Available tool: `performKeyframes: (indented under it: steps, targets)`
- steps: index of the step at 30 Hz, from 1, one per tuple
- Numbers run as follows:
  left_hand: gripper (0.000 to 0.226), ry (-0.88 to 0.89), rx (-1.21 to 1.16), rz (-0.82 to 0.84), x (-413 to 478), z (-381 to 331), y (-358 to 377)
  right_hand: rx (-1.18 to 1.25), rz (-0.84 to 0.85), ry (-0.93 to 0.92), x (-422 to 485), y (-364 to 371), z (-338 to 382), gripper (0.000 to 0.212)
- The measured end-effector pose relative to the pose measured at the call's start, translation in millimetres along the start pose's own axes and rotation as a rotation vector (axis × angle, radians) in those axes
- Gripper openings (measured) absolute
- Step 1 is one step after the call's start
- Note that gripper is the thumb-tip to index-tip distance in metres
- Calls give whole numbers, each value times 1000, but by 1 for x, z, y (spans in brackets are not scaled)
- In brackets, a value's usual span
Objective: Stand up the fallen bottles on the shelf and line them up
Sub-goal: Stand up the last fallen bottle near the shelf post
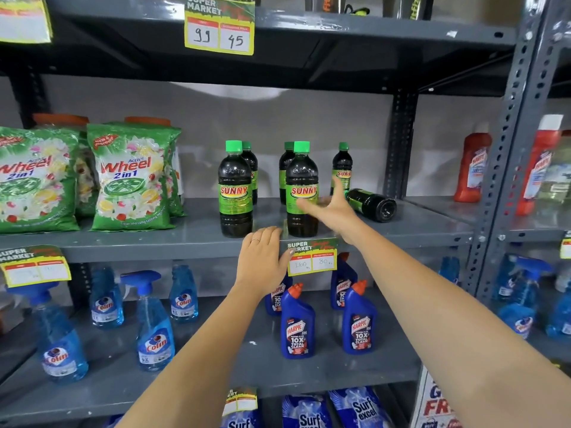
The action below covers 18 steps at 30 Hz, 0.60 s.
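Several dark Sunny bottles with green caps stand on the grey middle shelf (197, 239): two in front (235, 189) (302, 180) and three behind them. One more Sunny bottle (372, 204) lies on its side at the right, its base toward me. My right hand (332, 208) reaches over the shelf with fingers spread, between the front right bottle and the fallen one, holding nothing. My left hand (262, 257) rests open on the shelf's front edge beside the price tag (311, 257).
Green Wheel detergent bags (131, 177) stand at the left of the same shelf. Red Harpic bottles (471, 168) are on the neighbouring rack at the right. Blue Colin sprays (154, 322) and blue Harpic bottles (298, 322) fill the shelf below. A grey upright post (506, 143) stands at the right.
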<state>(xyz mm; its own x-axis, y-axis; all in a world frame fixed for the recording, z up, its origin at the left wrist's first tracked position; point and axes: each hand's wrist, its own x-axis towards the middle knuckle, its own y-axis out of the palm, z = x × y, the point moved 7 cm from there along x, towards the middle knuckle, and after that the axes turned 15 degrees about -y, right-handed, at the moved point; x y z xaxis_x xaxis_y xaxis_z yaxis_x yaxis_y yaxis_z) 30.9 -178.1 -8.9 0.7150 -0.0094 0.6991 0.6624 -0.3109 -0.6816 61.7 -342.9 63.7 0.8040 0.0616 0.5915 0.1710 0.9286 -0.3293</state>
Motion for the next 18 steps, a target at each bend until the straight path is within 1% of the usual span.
performKeyframes:
  steps: [1, 3, 5, 6, 7, 8, 10, 11, 13, 15, 16, 18]
  targets:
    - [58, -2, -64, 4, -1, 1, -3, 36, -113, -37, 1, -14, 6, 106]
    - [56, -31, -227, -31, -3, -1, -16, 51, -346, -109, 3, -50, 14, 85]
    - [45, -71, -317, -183, -7, -11, -38, -34, -507, -169, 7, -85, 16, 61]
    - [37, -66, -310, -282, -10, -21, -49, -105, -548, -184, 11, -99, 14, 52]
    - [31, -34, -299, -347, -13, -37, -57, -182, -557, -192, 16, -110, 11, 44]
    - [25, 24, -299, -362, -13, -56, -59, -263, -541, -192, 22, -120, 5, 39]
    - [22, 174, -288, -271, -8, -97, -46, -424, -440, -166, 38, -133, -15, 34]
    - [27, 236, -237, -213, -4, -115, -33, -499, -377, -139, 45, -138, -27, 35]
    - [46, 315, -65, -98, 5, -142, -1, -625, -260, -68, 55, -149, -50, 45]
    - [64, 305, 83, 20, 14, -156, 28, -715, -132, 20, 61, -156, -67, 59]
    - [69, 277, 133, 59, 18, -156, 40, -737, -70, 65, 64, -157, -74, 64]
    - [74, 218, 198, 74, 23, -158, 55, -740, 75, 141, 70, -155, -85, 69]
